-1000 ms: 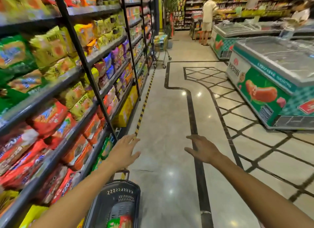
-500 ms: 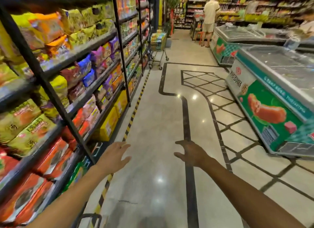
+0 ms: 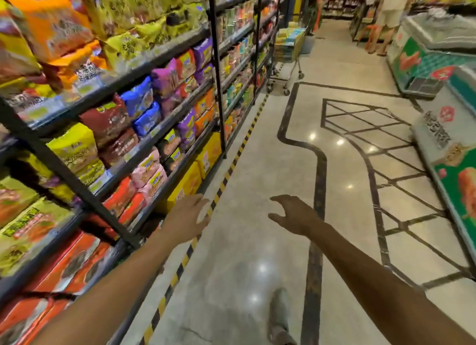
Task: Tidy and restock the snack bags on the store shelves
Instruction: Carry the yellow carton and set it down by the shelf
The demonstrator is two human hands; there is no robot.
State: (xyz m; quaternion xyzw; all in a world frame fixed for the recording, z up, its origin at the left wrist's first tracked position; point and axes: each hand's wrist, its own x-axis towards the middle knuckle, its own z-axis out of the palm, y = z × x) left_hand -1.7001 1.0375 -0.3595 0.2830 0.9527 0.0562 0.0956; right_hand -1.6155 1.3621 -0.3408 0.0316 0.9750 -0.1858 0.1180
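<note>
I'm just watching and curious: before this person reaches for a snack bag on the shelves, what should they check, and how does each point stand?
1. Left hand free: ok, open and holding nothing.
2. Right hand free: ok, fingers curled but holding nothing.
3. Snack bags within reach: ok, the pink bags sit just ahead of the left hand.
4. Floor ahead clear: ok up to the trolley.
5. Which bags need tidying: cannot tell, the shelves are blurred.
6. Stock to refill with: cannot tell, none in view.
</note>
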